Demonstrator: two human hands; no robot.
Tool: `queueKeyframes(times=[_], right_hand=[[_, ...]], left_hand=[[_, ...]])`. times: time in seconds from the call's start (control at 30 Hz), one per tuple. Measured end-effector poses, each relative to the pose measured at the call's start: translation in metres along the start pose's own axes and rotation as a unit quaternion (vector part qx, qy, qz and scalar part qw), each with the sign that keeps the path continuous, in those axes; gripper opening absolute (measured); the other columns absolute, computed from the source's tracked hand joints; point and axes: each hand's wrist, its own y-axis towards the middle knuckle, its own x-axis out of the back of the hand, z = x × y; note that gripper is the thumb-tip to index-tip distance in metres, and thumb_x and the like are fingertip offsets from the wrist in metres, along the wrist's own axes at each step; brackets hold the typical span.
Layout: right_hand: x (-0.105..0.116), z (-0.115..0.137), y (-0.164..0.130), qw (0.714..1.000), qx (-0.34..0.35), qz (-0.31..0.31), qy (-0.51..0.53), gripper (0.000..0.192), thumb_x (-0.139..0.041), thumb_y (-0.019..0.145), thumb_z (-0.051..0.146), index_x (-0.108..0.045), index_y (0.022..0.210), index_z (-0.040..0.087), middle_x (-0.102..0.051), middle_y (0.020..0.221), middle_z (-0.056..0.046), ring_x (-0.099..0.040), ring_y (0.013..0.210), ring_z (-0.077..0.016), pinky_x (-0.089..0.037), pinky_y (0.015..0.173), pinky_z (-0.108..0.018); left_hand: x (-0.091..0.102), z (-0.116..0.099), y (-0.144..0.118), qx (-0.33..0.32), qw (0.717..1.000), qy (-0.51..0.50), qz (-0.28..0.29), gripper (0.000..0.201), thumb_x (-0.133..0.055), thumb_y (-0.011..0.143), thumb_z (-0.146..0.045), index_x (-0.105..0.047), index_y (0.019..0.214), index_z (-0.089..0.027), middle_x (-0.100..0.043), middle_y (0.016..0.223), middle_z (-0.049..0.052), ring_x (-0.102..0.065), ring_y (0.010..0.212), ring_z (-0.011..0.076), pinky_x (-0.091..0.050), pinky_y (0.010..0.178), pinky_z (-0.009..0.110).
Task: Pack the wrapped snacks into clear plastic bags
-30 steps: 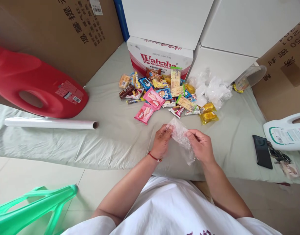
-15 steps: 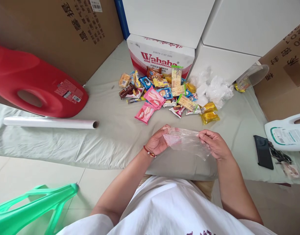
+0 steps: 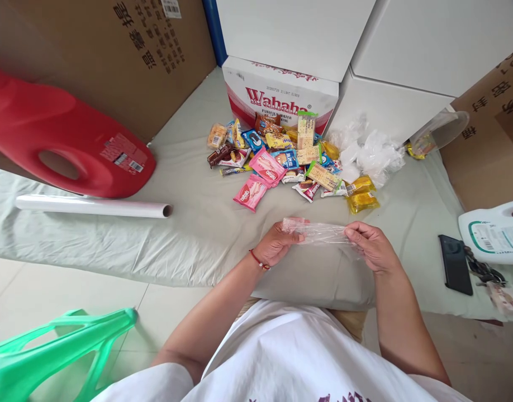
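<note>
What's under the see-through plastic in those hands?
Pale green cloth lies below the clear plastic. The left hand and right hand cover parts of its ends, hiding what is beneath them. The cloth hides whatever it covers.

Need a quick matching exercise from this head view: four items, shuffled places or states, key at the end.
Column one
1. Clear plastic
2. Left hand
3. White roll
4. Black phone

Column two
A. Lies in front of the red jug
B. Lies beside the white bottle
C. Has a red bracelet at its wrist
D. Spans the gap to the right hand

Pairs: 1-D, 2-C, 3-A, 4-B
</note>
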Motion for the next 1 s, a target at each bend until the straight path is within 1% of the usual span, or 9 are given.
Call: queueKeyframes(times=[0.1, 0.23, 0.33, 0.4, 0.5, 0.6, 0.77, 0.93, 1.0], right_hand=[[0.001, -0.006, 0.0, 0.998, 0.045, 0.018, -0.031, 0.032, -0.088, 0.071, 0.048, -0.072, 0.079, 0.021, -0.056, 0.07, 0.002, -0.045, 0.064, -0.0111, -0.038, 0.059, -0.023], [-0.004, -0.011, 0.002, 0.997, 0.08, -0.018, 0.004, 0.03, -0.087, 0.072, 0.046, -0.071, 0.079, 0.023, -0.064, 0.088, -0.002, -0.057, 0.085, -0.0163, -0.051, 0.079, -0.028], [-0.01, -0.014, 0.002, 0.994, 0.027, -0.036, 0.098, 0.036, -0.089, 0.069, 0.049, -0.067, 0.08, 0.023, -0.066, 0.099, -0.003, -0.063, 0.092, -0.0186, -0.057, 0.082, -0.033], [-0.014, -0.017, 0.003, 0.99, -0.017, -0.042, 0.137, 0.041, -0.091, 0.067, 0.05, -0.063, 0.081, 0.023, -0.067, 0.09, -0.002, -0.065, 0.082, -0.0172, -0.06, 0.072, -0.032], [-0.017, -0.02, 0.004, 0.984, -0.041, -0.098, 0.144, 0.048, -0.092, 0.063, 0.051, -0.06, 0.085, 0.023, -0.062, 0.073, 0.004, -0.057, 0.057, -0.0102, -0.048, 0.046, -0.019], [-0.014, -0.02, 0.007, 0.976, -0.028, -0.161, 0.144, 0.053, -0.093, 0.06, 0.052, -0.058, 0.087, 0.023, -0.06, 0.069, 0.007, -0.045, 0.044, -0.0052, -0.03, 0.031, -0.014], [-0.01, -0.013, 0.009, 0.97, -0.024, -0.175, 0.165, 0.053, -0.094, 0.058, 0.05, -0.057, 0.088, 0.023, -0.059, 0.068, 0.008, -0.04, 0.04, -0.0034, -0.025, 0.027, -0.013], [-0.02, -0.018, 0.011, 0.966, -0.043, -0.138, 0.213, 0.052, -0.095, 0.058, 0.045, -0.058, 0.087, 0.022, -0.058, 0.066, 0.008, -0.035, 0.037, -0.0017, -0.025, 0.027, -0.012], [-0.025, -0.022, 0.012, 0.96, -0.049, -0.124, 0.245, 0.051, -0.095, 0.058, 0.042, -0.058, 0.087, 0.022, -0.059, 0.066, 0.008, -0.032, 0.037, -0.0005, -0.024, 0.028, -0.012]], left_hand=[[-0.004, -0.003, 0.001, 0.003, 1.0, -0.013, -0.01, 0.053, -0.09, 0.061, -0.023, -0.076, 0.11, -0.013, -0.078, 0.096, 0.01, -0.071, 0.085, 0.0212, -0.052, 0.087, 0.035], [-0.002, -0.002, 0.008, -0.02, 0.997, -0.014, -0.073, 0.031, -0.085, 0.061, -0.019, -0.074, 0.089, -0.011, -0.074, 0.075, 0.005, -0.067, 0.07, 0.0155, -0.049, 0.073, 0.028], [0.0, -0.002, 0.013, -0.047, 0.995, -0.063, -0.068, 0.037, -0.082, 0.054, -0.007, -0.066, 0.087, -0.016, -0.07, 0.079, -0.001, -0.065, 0.072, 0.0133, -0.047, 0.071, 0.026], [0.001, -0.004, 0.014, -0.037, 0.993, -0.103, -0.045, 0.048, -0.078, 0.052, -0.003, -0.064, 0.095, -0.019, -0.068, 0.082, -0.003, -0.065, 0.076, 0.0143, -0.049, 0.075, 0.028], [0.004, -0.009, 0.012, -0.002, 0.989, -0.146, -0.021, 0.046, -0.074, 0.057, -0.011, -0.065, 0.101, -0.017, -0.062, 0.079, -0.002, -0.062, 0.074, 0.015, -0.053, 0.076, 0.032], [0.01, -0.015, 0.007, 0.016, 0.988, -0.148, -0.027, 0.038, -0.071, 0.066, -0.024, -0.067, 0.102, -0.014, -0.052, 0.073, -0.003, -0.056, 0.067, 0.0132, -0.053, 0.066, 0.031], [0.018, -0.028, -0.009, 0.051, 0.996, -0.018, -0.067, 0.055, -0.081, 0.062, -0.006, -0.064, 0.113, -0.018, -0.053, 0.077, -0.005, -0.057, 0.068, 0.0102, -0.053, 0.064, 0.026], [0.014, -0.028, -0.015, 0.132, 0.989, -0.07, -0.009, 0.054, -0.083, 0.068, -0.013, -0.065, 0.119, -0.016, -0.068, 0.114, 0.012, -0.058, 0.07, 0.0084, -0.033, 0.047, 0.015], [0.012, -0.023, -0.013, 0.172, 0.98, -0.092, 0.032, 0.052, -0.083, 0.069, -0.019, -0.068, 0.118, -0.014, -0.07, 0.112, 0.014, -0.047, 0.06, 0.0043, -0.021, 0.042, 0.015]])
